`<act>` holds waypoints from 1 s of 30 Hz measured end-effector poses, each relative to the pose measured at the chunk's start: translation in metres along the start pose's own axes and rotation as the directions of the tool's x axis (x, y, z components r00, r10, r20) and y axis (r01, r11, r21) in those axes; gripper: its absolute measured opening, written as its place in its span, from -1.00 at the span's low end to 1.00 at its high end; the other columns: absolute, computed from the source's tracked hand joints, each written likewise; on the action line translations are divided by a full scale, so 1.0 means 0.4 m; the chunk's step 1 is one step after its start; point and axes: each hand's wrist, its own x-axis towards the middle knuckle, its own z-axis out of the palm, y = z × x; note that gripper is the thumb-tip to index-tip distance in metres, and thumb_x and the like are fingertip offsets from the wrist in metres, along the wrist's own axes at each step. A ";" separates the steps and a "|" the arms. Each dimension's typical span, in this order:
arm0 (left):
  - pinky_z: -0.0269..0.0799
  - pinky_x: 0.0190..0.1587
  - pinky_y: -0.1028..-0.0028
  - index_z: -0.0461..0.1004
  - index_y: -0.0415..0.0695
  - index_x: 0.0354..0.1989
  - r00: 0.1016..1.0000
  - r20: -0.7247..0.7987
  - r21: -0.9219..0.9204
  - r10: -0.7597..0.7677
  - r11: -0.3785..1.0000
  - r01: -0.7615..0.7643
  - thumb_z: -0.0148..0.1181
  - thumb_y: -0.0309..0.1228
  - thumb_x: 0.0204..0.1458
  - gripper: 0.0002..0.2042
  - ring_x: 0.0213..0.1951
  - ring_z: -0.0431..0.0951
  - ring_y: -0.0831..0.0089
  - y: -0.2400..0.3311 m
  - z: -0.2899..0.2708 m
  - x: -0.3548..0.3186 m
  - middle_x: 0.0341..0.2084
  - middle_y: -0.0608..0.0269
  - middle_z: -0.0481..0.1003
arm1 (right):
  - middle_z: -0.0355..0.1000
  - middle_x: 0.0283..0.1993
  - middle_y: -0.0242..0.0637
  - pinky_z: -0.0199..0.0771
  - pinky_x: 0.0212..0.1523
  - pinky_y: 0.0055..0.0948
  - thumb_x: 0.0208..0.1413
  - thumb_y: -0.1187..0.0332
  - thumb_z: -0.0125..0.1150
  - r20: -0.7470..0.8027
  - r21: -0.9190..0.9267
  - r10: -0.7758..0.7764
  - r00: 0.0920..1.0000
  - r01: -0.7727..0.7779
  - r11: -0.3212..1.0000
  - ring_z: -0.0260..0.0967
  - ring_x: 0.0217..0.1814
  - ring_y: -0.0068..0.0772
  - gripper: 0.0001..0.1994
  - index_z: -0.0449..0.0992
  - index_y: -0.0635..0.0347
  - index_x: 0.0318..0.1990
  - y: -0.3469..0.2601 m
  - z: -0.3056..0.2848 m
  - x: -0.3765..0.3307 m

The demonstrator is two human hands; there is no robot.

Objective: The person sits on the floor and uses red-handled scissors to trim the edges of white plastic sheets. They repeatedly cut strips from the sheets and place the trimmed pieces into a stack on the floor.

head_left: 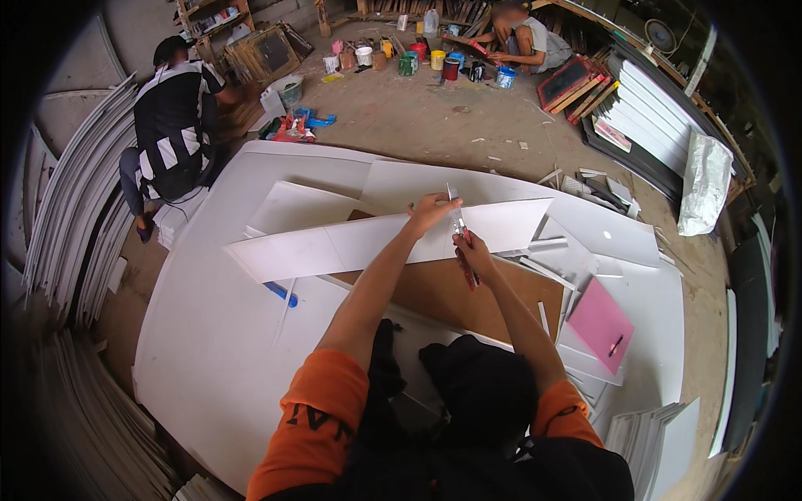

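Observation:
A long white board strip lies slantwise across the work surface, partly over a brown board. Above the strip my right hand is closed around a red-handled cutter knife, whose silvery upper part points away from me. My left hand reaches over the strip from the left. Its fingertips come together at the cutter's far end, near the thin blade, though the exact contact is too small to make out. A blue tool shows partly from beneath the strip's near edge.
White sheets cover the low work surface. A pink board with a dark pen-like thing lies right, near white offcuts. One person crouches far left, another at the back right. Paint pots and stacked sheets stand beyond.

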 end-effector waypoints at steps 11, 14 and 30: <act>-0.20 0.03 0.14 0.53 0.04 -0.42 0.974 -0.223 -0.229 -0.032 0.973 -0.020 0.17 0.03 -0.29 -0.64 -0.08 0.33 0.39 -0.063 0.038 0.069 -0.19 0.44 0.42 | 0.13 -0.70 -0.48 0.08 -0.76 -0.64 0.04 0.25 0.02 -0.030 0.126 -0.062 0.998 0.065 0.990 0.07 -0.75 -0.68 -0.78 0.20 0.16 -0.48 -0.015 0.019 0.001; -0.06 0.00 0.21 0.53 0.03 -0.41 0.980 -0.198 -0.232 -0.031 0.973 -0.016 0.18 0.04 -0.31 -0.62 -0.07 0.32 0.38 -0.079 0.041 0.083 -0.16 0.45 0.40 | 0.11 -0.70 -0.50 0.06 -0.78 -0.65 0.03 0.25 0.03 -0.050 0.133 -0.067 0.996 0.073 0.988 0.05 -0.76 -0.69 -0.78 0.19 0.15 -0.48 -0.004 0.015 0.002; 0.14 -0.02 0.36 0.47 -0.13 -0.31 0.975 -0.221 -0.115 0.019 0.992 -0.045 0.13 -0.07 -0.16 -0.62 -0.03 0.29 0.33 -0.045 0.042 0.028 -0.11 0.21 0.33 | 0.12 -0.67 -0.47 0.07 -0.76 -0.65 0.05 0.25 0.00 0.043 0.176 0.037 0.998 -0.044 0.983 0.04 -0.76 -0.68 -0.81 0.20 0.13 -0.43 -0.008 -0.001 -0.002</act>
